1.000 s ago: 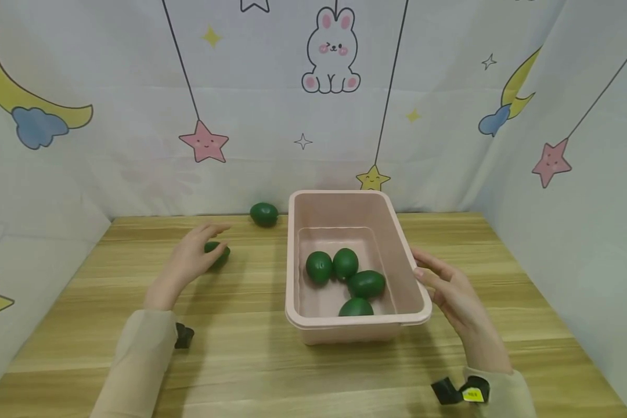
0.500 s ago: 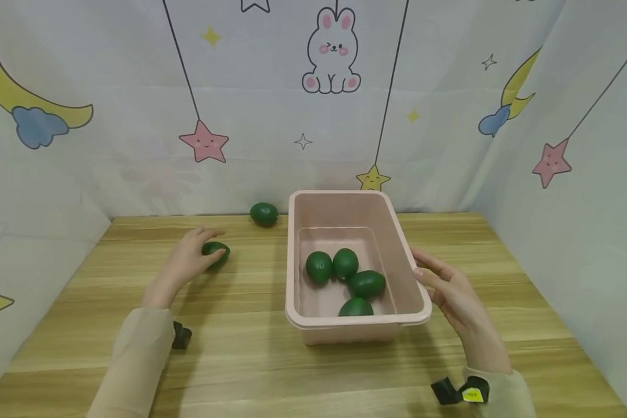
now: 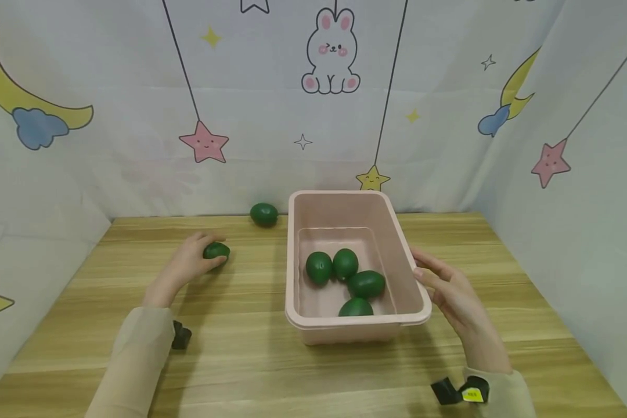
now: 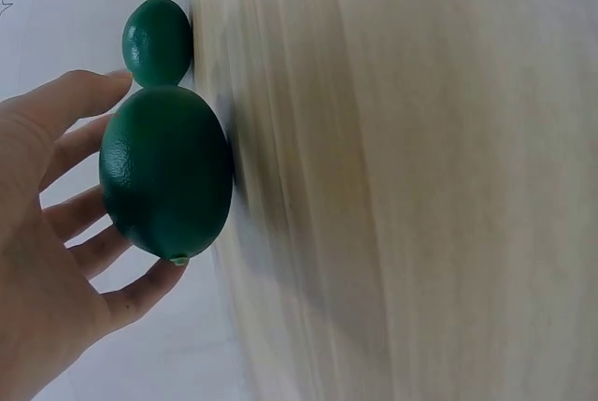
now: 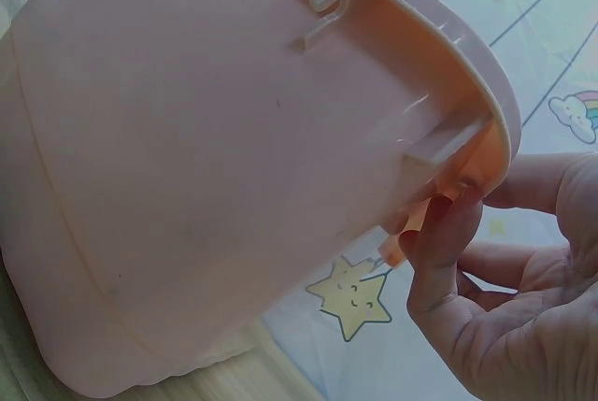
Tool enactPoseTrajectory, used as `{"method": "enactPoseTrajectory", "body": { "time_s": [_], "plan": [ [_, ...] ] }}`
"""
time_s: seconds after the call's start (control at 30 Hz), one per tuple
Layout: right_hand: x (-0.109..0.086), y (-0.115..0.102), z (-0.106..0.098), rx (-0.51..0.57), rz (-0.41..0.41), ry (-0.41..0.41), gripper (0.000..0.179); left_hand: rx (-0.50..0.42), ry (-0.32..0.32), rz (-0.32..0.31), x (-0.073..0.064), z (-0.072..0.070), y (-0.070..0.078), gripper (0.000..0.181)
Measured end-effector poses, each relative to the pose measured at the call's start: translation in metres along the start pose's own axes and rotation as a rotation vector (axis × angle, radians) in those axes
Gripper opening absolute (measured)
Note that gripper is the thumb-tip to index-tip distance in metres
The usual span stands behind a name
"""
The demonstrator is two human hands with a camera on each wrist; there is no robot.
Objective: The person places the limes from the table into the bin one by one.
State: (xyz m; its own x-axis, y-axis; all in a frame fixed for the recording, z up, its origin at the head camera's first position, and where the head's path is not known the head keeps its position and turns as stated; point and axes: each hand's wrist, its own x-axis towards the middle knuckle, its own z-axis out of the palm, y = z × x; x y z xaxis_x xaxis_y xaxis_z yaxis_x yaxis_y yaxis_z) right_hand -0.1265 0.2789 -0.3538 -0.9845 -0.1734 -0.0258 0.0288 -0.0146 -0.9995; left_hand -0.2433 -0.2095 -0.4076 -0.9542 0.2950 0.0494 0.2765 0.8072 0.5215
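Note:
On the left of the table my left hand (image 3: 185,262) curls its thumb and fingers round a green lime (image 3: 216,251). Close up in the left wrist view, that lime (image 4: 166,172) shows a small nub at its lower end, and the fingers (image 4: 84,216) pass behind it. A pink plastic bin (image 3: 289,261) stands right of the middle with several limes (image 3: 366,284) inside. My right hand (image 3: 457,296) holds the bin's right rim, the thumb on the outside; in the right wrist view the fingers (image 5: 444,228) pinch the rim's edge.
Another lime (image 3: 263,215) lies at the back of the wooden table (image 3: 230,366), left of the bin and against the curtain (image 3: 261,116). Printed curtains enclose the back and both sides.
My left hand has lowered slightly and its fingers have closed in round the lime. The right hand and the bin have stayed where they were.

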Motion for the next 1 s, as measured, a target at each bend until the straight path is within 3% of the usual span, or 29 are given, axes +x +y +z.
{"method": "enactPoseTrajectory", "body": {
  "time_s": [0.67, 1.0],
  "plan": [
    [-0.0004, -0.0005, 0.0007, -0.003, -0.004, 0.0, 0.051, 0.029, -0.078, -0.037, -0.0009, 0.0086, -0.0053, 0.061],
    [-0.0005, -0.0012, 0.0018, 0.01, -0.004, 0.004, 0.05, 0.017, -0.083, -0.033, -0.0051, 0.0093, -0.0085, 0.067]
  ]
}}
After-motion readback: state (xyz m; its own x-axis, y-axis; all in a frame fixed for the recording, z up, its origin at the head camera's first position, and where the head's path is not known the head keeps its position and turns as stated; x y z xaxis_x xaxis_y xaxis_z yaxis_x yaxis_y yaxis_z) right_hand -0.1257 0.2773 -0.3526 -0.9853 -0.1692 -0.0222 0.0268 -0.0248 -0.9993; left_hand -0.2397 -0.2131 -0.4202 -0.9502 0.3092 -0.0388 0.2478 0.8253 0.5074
